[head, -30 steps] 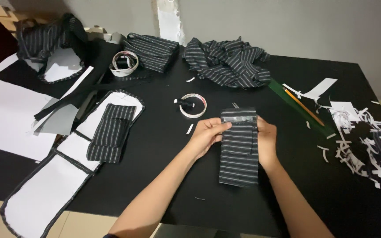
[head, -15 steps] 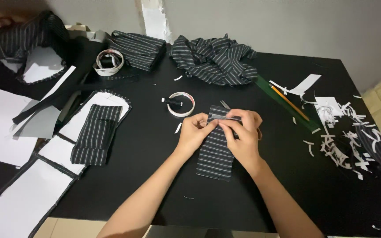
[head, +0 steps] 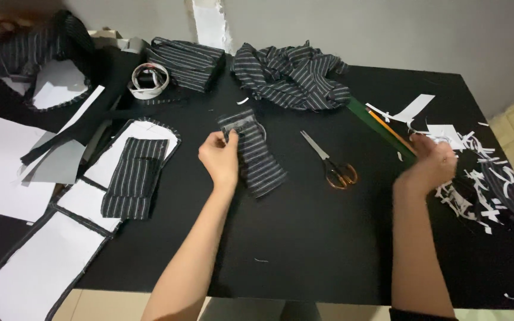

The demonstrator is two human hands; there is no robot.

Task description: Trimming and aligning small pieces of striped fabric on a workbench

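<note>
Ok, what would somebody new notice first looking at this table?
Probably the left hand pinching a striped fabric strip at the middle of the black table. Next, the orange-handled scissors lying just right of it, and the right hand blurred over a heap of white paper scraps at the right edge.

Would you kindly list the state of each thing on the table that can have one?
Striped fabric piece: flat, pinned by left hand.
Right hand: blurred, at the paper scraps; grip unclear.
Scissors: closed, lying free.
Tape roll: lying flat.
Striped cloth heap: crumpled.
</note>
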